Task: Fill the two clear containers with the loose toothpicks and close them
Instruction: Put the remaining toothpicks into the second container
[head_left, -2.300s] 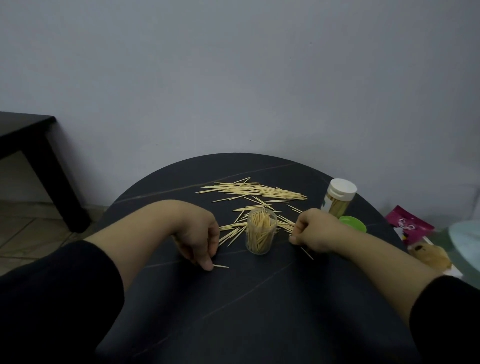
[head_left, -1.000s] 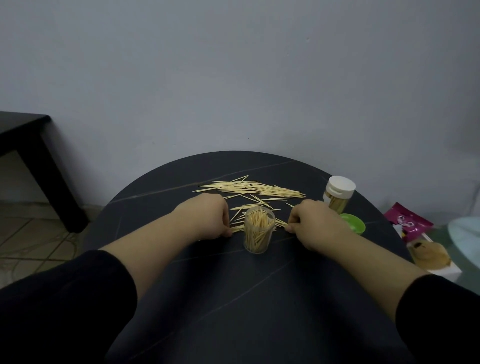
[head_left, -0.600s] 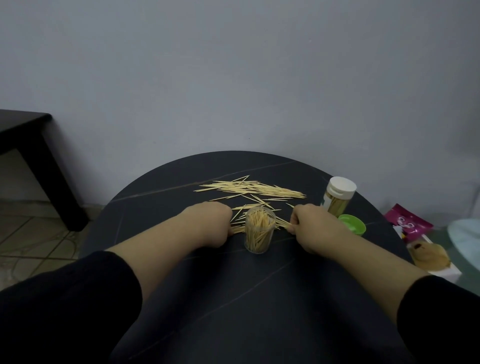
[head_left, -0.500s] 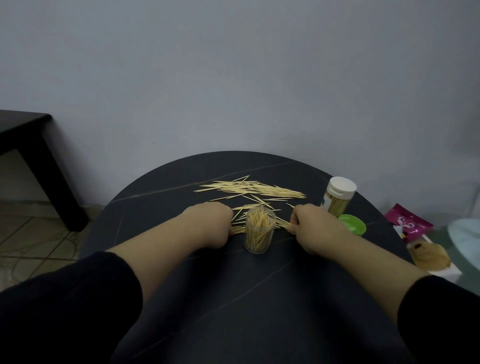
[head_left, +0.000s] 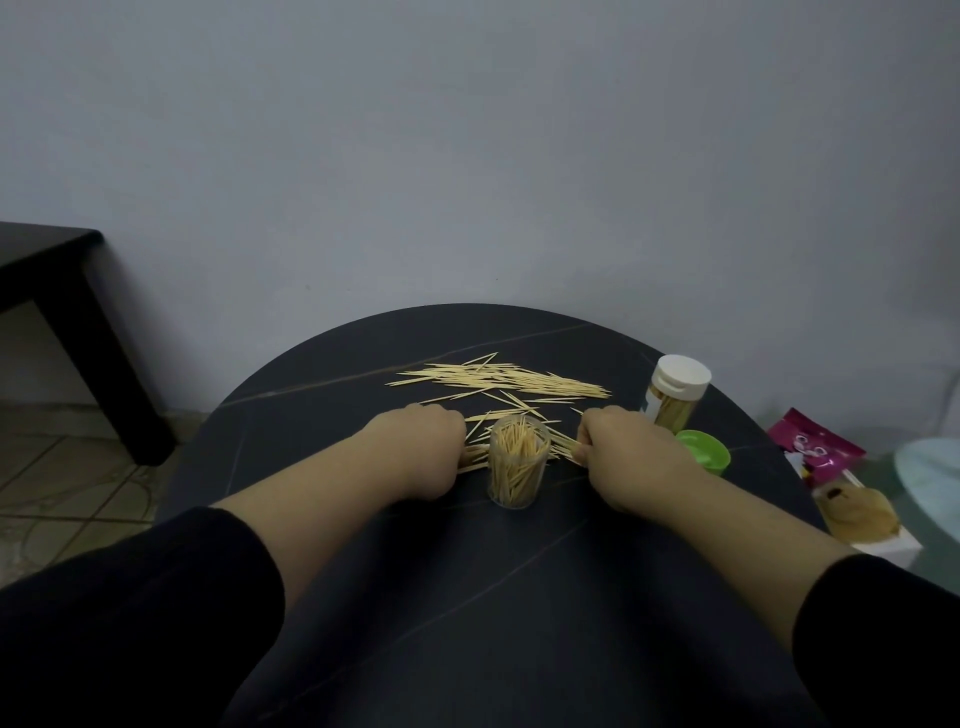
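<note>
Left hand (head_left: 415, 449): fingers curled on toothpicks, left of open container (head_left: 518, 462).
Right hand (head_left: 631, 452): fingers pinched on toothpicks.
Loose toothpicks (head_left: 498, 379): scattered behind, on tabletop (head_left: 311, 415).
Advice: aligned bundles, tips dropped upright.

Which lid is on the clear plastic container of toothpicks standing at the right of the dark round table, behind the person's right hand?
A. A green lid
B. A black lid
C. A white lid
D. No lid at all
C: the clear plastic container at the right wears a white lid, while the loose green lid lies on the dark round table beside it.
</note>
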